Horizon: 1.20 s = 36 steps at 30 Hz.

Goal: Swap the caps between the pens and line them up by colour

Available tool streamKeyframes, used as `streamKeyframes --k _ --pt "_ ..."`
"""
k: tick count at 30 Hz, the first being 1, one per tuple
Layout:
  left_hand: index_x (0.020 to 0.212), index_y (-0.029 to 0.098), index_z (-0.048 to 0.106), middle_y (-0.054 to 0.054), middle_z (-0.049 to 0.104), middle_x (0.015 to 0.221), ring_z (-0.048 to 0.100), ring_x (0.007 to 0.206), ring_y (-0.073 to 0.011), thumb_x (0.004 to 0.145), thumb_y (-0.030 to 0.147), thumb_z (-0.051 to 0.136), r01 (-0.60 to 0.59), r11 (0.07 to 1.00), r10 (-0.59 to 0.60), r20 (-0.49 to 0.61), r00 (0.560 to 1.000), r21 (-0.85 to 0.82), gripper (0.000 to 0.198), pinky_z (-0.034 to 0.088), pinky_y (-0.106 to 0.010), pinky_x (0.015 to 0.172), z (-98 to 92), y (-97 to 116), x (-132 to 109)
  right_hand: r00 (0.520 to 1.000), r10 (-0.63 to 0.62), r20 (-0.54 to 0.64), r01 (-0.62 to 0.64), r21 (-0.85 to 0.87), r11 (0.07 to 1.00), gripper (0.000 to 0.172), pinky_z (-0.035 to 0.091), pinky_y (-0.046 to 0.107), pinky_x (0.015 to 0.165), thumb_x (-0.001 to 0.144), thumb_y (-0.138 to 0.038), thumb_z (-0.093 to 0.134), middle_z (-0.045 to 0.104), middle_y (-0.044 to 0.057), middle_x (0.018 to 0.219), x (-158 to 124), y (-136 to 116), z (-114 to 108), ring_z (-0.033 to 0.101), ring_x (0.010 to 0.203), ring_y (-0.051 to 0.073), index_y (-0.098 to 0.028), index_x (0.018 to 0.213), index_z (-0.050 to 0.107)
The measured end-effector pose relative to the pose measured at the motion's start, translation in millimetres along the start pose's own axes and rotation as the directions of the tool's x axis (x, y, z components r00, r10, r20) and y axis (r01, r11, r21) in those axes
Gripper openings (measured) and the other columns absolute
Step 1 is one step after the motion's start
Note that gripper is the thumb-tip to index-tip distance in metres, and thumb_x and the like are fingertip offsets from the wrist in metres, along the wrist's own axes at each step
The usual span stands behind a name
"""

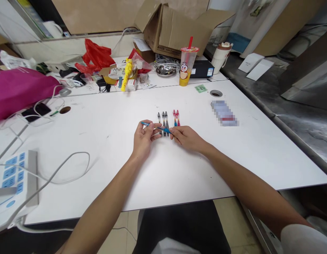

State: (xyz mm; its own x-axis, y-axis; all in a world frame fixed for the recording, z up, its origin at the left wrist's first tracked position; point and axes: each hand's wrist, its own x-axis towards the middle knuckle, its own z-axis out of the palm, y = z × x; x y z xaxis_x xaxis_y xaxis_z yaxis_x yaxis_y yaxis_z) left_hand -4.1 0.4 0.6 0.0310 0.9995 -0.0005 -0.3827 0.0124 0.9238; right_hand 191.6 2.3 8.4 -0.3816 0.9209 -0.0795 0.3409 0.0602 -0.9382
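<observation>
A slim blue pen (163,129) lies across the gap between my hands, above the white tabletop (205,169). My left hand (145,139) pinches it near the pointed end, while the fingertips of my right hand (186,137) grip it at the other end. Just beyond my fingers stand three dark grey pens (164,123) side by side, and their lower ends are hidden behind my hands. Two red-and-blue pens (176,118) lie to their right, close to my right hand.
A blurred packet (224,113) lies right of the pens. A blue-switched power strip (15,180) and its grey cable (71,169) sit at the left. Beyond the table's far edge are a plastic drink cup (186,67), a cardboard box (176,30) and assorted clutter.
</observation>
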Motion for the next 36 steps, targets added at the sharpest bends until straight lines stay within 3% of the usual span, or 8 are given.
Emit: streamKeyframes --k 9,13,16,20,25,28,30,36 --pt "0.098 0.024 0.052 -0.002 0.074 0.092 0.075 0.093 -0.0185 0.085 0.047 0.078 -0.062 0.998 0.061 0.089 0.994 0.012 0.037 0.060 -0.029 0.079 0.0 7 -3 0.977 0.003 0.215 -0.048 0.202 0.978 0.054 0.024 0.028 0.050 0.101 -0.066 0.040 0.034 -0.007 0.050 0 -2 1 0.027 0.047 0.010 -0.023 0.068 0.044" --pt "0.118 0.028 0.052 -0.001 0.073 0.093 0.073 0.089 -0.0179 0.085 0.046 0.079 -0.075 0.997 0.075 0.025 0.997 0.009 0.046 0.062 -0.029 0.074 0.5 3 -2 0.972 0.055 0.229 -0.111 0.244 0.963 0.054 0.029 0.028 0.051 0.102 -0.064 0.037 0.042 -0.005 0.049 -2 -6 4 0.032 0.046 0.010 -0.022 0.072 0.051" --pt "0.134 0.032 0.046 -0.001 0.074 0.096 0.072 0.085 -0.0168 0.085 0.045 0.079 -0.115 0.992 0.119 -0.084 0.989 0.055 0.060 0.061 -0.028 0.069 -1.7 1 1 0.995 -0.001 0.096 -0.017 0.186 0.982 0.054 0.037 0.028 0.055 0.104 -0.062 0.033 0.059 0.000 0.062 -2 -6 5 0.045 0.052 0.012 -0.019 0.089 0.064" --pt "0.128 0.030 0.054 -0.004 0.074 0.097 0.072 0.083 -0.0171 0.086 0.045 0.078 -0.113 0.987 0.128 -0.131 0.983 0.114 0.051 0.061 -0.026 0.066 -6.9 2 4 0.988 -0.132 -0.082 0.135 0.026 0.991 0.043 0.039 0.028 0.059 0.105 -0.055 0.040 0.060 -0.001 0.069 -2 -3 -1 0.046 0.058 0.012 -0.021 0.097 0.065" --pt "0.134 0.032 0.056 -0.005 0.075 0.102 0.070 0.079 -0.0147 0.088 0.042 0.076 -0.092 0.989 0.109 -0.152 0.982 0.115 0.052 0.059 -0.025 0.066 -12.6 1 8 0.968 -0.244 0.063 0.252 -0.204 0.946 0.033 0.046 0.029 0.065 0.100 -0.047 0.055 0.071 0.002 0.088 -5 0 -6 0.058 0.069 0.015 -0.024 0.122 0.065" --pt "0.131 0.029 0.059 -0.006 0.075 0.101 0.070 0.077 -0.0156 0.087 0.041 0.077 -0.036 0.991 0.051 -0.115 0.992 0.127 0.049 0.059 -0.027 0.064 -13.8 -1 9 0.913 -0.362 0.186 0.403 -0.284 0.870 0.050 0.050 0.030 0.072 0.095 -0.040 0.065 0.073 0.004 0.116 -7 3 1 0.064 0.077 0.015 -0.031 0.143 0.056" --pt "0.134 0.028 0.057 -0.008 0.076 0.105 0.070 0.080 -0.0172 0.087 0.040 0.077 -0.003 0.991 0.016 -0.092 0.996 0.134 0.052 0.059 -0.029 0.065 -12.6 -1 8 0.871 -0.430 0.237 0.489 -0.325 0.810 0.045 0.052 0.032 0.077 0.097 -0.035 0.064 0.073 0.004 0.121 -7 5 7 0.066 0.082 0.016 -0.033 0.141 0.059" --pt "0.147 0.030 0.046 -0.013 0.067 0.135 0.072 0.108 -0.0228 0.090 0.037 0.076 0.040 0.997 -0.030 -0.132 0.991 0.073 0.065 0.060 -0.034 0.084 -9.5 -1 7 0.857 -0.504 0.106 0.489 -0.473 0.733 0.036 0.052 0.036 0.085 0.100 -0.044 0.059 0.078 0.005 0.109 -1 10 1 0.069 0.092 0.020 -0.029 0.132 0.069"
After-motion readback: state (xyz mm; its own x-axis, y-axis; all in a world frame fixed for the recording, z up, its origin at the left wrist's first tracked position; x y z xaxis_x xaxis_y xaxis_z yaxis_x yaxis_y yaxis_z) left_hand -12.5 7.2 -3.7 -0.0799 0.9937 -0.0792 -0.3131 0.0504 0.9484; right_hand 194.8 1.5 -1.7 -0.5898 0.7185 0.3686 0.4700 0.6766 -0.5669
